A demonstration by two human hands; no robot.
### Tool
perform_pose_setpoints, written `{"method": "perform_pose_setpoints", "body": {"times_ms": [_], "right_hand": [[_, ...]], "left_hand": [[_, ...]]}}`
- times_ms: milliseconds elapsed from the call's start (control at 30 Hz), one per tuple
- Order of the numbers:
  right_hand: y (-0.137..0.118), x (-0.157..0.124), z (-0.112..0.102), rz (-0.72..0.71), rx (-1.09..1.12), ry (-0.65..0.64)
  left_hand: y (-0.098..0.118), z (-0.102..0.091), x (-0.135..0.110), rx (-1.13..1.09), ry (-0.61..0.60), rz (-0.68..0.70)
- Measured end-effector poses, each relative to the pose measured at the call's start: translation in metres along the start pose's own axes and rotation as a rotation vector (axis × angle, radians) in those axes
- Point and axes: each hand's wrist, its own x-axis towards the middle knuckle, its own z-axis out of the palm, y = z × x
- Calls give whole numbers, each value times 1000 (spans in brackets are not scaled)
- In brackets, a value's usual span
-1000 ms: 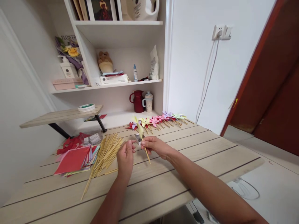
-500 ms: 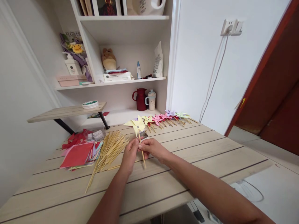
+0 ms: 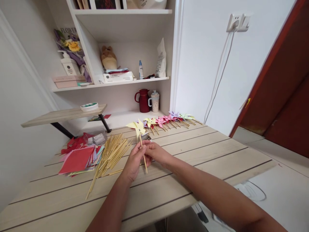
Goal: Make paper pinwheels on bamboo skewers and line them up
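Observation:
A pale yellow paper pinwheel (image 3: 137, 127) on a thin wooden stick is held upright, slightly tilted, above the table. My left hand (image 3: 135, 159) is closed round the stick, its thumb pressed against it below the paper blades. From the other side my right hand (image 3: 155, 152) meets it, fingers curled at the same stick; its fingertips are partly hidden behind the stick and left hand. Just beyond the hands sits a small container (image 3: 146, 136), partly covered by the pinwheel. A pile of loose wooden sticks (image 3: 113, 153) lies left of my left hand.
Coloured paper sheets (image 3: 76, 160) are stacked left of the sticks, near a clear plastic box (image 3: 98, 139). Several finished pinwheels (image 3: 160, 121) lie in a row along the table's back. A small raised shelf (image 3: 65, 115) stands back left; a red jug (image 3: 144, 101) and a cup (image 3: 154, 101) stand behind.
The view has shifted a little, so everything sits slightly further left and up. My left thumb has come across the stick, and the right thumb shows less beside it.

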Motion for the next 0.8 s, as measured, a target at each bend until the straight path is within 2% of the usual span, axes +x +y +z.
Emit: {"method": "perform_pose_setpoints", "body": {"times_ms": [100,167,400,533,600,633,700,800], "right_hand": [[-2,0,-3,12,-74,17],[-4,-2,-2,-5,-115,27],[-2,-8,8,-30,-155,-40],[-9,-13,2,-46,-265,-84],[-19,-17,-4,-96,-294,-3],[-25,-19,-7,-153,-299,79],[-36,-23,-12,-282,-245,325],[-45,-27,-14,-433,-142,486]], "left_hand": [[-1,1,0,-107,-106,-111],[-1,1,0,-159,-113,-117],[6,-1,1,-243,-16,-119],[10,-8,5,-236,43,-73],[14,-13,7,-219,92,-4],[16,-16,8,-196,116,27],[18,-19,9,-128,154,55],[14,-20,9,68,185,44]]}}
